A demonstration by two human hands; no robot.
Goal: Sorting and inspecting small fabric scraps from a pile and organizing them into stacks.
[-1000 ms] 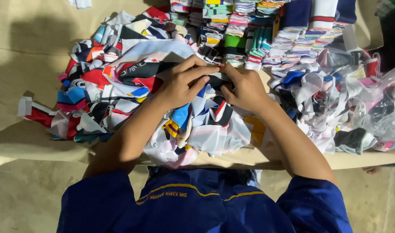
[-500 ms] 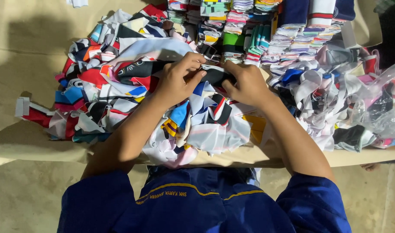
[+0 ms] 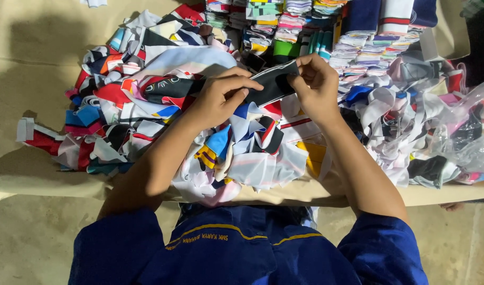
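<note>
Head view, looking down: your left hand (image 3: 218,100) and right hand (image 3: 316,87) hold a black fabric strip (image 3: 273,83) between them, raised just above the middle of a heap of cloth scraps (image 3: 147,105). Your left fingers (image 3: 242,84) are pinched together on the strip's left end; your right fingers (image 3: 305,66) are clamped on its right end. The heap spreads across the tan worktop (image 3: 36,79), filling it from left to right with red, blue, white and black pieces, and lies directly under both forearms. Beyond your hands, at the far edge, stand neat stacks of folded striped bands (image 3: 289,21), with dark blue and white folded cloth (image 3: 379,16) to their right. A clear plastic bag (image 3: 463,132) holding more scraps sits at the right. Nearest you, your blue sleeves (image 3: 120,248) cover the worktop's near edge.
</note>
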